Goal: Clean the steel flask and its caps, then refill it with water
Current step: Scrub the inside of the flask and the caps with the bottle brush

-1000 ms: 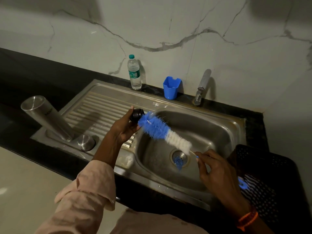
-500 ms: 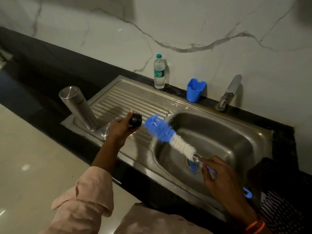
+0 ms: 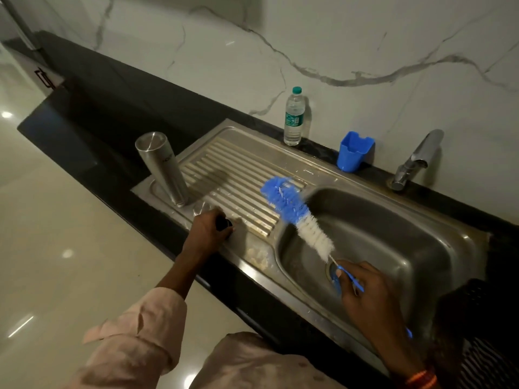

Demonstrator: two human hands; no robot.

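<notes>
The steel flask (image 3: 163,167) stands upside down at the left end of the ribbed drainboard (image 3: 241,175). A steel cap (image 3: 200,206) lies just right of its base, partly hidden by my left hand (image 3: 209,230). That hand is low on the drainboard's front edge, closed around a small black cap (image 3: 223,223). My right hand (image 3: 365,290) grips the thin blue handle of a bottle brush (image 3: 295,213) over the sink basin (image 3: 393,234). The brush's blue and white bristles point up and left, apart from the black cap.
A clear plastic water bottle (image 3: 293,117) and a blue plastic holder (image 3: 352,151) stand at the back ledge. The tap (image 3: 415,160) is at the back right. A dark perforated basket (image 3: 483,332) sits at the right edge. A black counter surrounds the sink.
My left hand has carried the black cap away from the brush and down to the drainboard beside the steel cap. The brush has stayed over the basin. The camera view has shifted left.
</notes>
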